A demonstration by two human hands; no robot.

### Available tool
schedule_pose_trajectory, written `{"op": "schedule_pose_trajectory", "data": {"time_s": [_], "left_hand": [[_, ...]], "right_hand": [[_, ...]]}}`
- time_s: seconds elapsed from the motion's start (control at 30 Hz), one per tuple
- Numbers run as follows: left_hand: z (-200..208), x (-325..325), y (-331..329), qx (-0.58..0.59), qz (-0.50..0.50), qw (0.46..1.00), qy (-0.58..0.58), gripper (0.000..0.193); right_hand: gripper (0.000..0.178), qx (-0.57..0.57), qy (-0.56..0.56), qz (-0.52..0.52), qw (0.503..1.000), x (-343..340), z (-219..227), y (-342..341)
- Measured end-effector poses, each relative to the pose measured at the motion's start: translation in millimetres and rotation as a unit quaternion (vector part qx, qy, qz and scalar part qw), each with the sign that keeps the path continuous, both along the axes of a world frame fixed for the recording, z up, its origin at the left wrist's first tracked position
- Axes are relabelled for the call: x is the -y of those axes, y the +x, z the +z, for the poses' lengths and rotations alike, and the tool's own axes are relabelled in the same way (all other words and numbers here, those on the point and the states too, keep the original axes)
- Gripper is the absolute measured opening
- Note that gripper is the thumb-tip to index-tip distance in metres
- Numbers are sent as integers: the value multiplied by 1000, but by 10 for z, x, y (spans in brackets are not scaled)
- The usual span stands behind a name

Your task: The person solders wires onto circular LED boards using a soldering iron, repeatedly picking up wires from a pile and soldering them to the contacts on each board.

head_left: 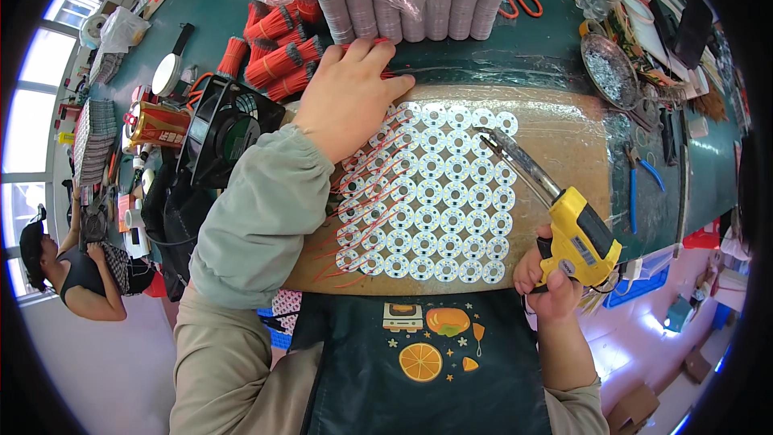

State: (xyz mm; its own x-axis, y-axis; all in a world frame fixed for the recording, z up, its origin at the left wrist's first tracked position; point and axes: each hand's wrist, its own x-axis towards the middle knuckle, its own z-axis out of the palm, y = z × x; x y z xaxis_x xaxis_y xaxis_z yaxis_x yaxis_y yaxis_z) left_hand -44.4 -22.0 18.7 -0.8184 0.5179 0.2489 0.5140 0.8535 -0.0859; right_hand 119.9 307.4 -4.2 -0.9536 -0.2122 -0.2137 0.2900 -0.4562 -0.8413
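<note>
A grid of round white LED circuit boards (456, 194) with centre holes lies on a brown work board (564, 129). Thin red wires (374, 234) trail over the left columns. My right hand (555, 286) grips a yellow and black soldering gun (581, 238) by its handle; its long metal tip points up and left, over the boards' upper right. Beyond the grid's upper left corner is my left hand (350, 97), palm down with fingers apart and thumb stretched out. Its fingertips reach the edge of the bundled red wires (278, 64); what lies under them is hidden.
Tall stacks of grey discs (411, 0) stand at the back. Left of my arm are a black fan (229, 125) and a red-gold can (157, 123). At right are a metal bowl (609, 68), blue-handled pliers (634, 189) and clutter. Another person (76, 274) sits far left.
</note>
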Motion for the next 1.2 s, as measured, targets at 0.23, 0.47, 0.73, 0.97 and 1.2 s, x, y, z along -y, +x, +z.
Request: {"op": "schedule_pose_trajectory", "data": {"time_s": [0.23,0.47,0.73,0.97,1.2], "left_hand": [[-39,228,14,-38,41,993,99,24],[-47,331,28,-1,82,993,83,18],[-49,198,-125,-7,122,991,-52,12],[-130,235,-107,-51,103,993,-5,11],[-108,225,-86,-46,79,995,29,8]], "right_hand": [[75,-7,-6,13,1000,-11,-28,-4],[74,-23,9,15,1000,-13,-49,-27],[74,-29,16,3,999,-6,-37,-14],[77,-12,-8,-2,1000,-11,-11,-4],[76,-10,-11,-1,1000,-20,-2,-1]]}}
